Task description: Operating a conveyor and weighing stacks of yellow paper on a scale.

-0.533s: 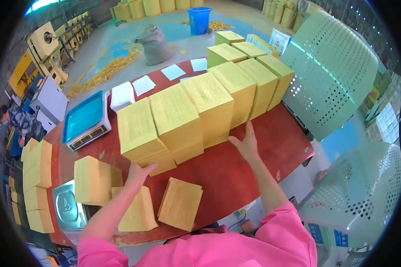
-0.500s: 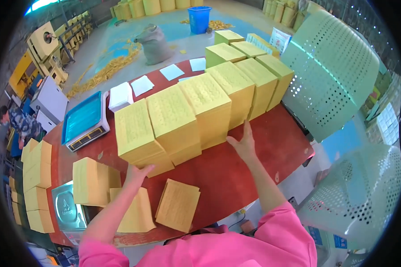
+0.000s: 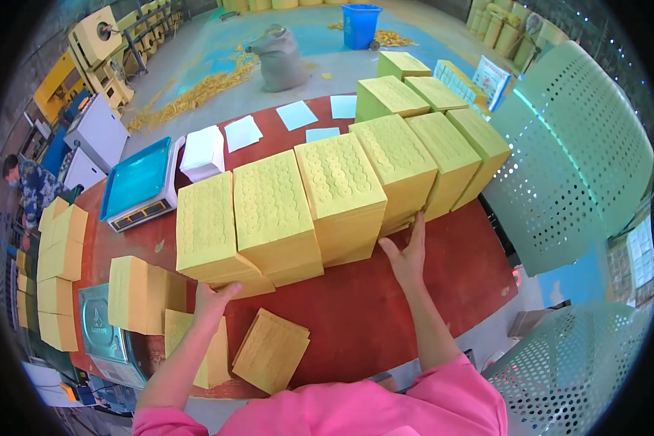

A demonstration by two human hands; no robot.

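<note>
- Both hands are laid open against a leaning row of yellow paper stacks (image 3: 327,200); nothing is clenched or lifted by either.
- At the near-left end of the row, the left hand (image 3: 212,299) is pressed with spread fingers under the lower edge of the leftmost stack (image 3: 209,232).
- Further right, the right hand (image 3: 407,254) is set flat, fingers upward, against the near face of a stack (image 3: 403,171) past the middle of the row.
- Between the two hands the row runs as one long line — its long axis goes from the left hand up and away to the right, past the right hand.
- Each stack is tilted, the embossed top face turned up and toward the person, one block leaning on the next.
- All of it rests on a red table (image 3: 385,320), whose bare surface lies directly below the right hand.
- Just below the left hand, a thinner yellow bundle (image 3: 270,350) lies flat, and another leans (image 3: 209,352) beside the left forearm.
- Left of that hand stands a separate yellow block (image 3: 142,294) next to a grey metal machine (image 3: 103,330).
- Beyond the left end of the row a blue-topped scale (image 3: 139,182) and a white paper pile (image 3: 202,151) are seen.
- Right of the right hand — off the table — a pale green perforated chair back (image 3: 581,152) stands.
</note>
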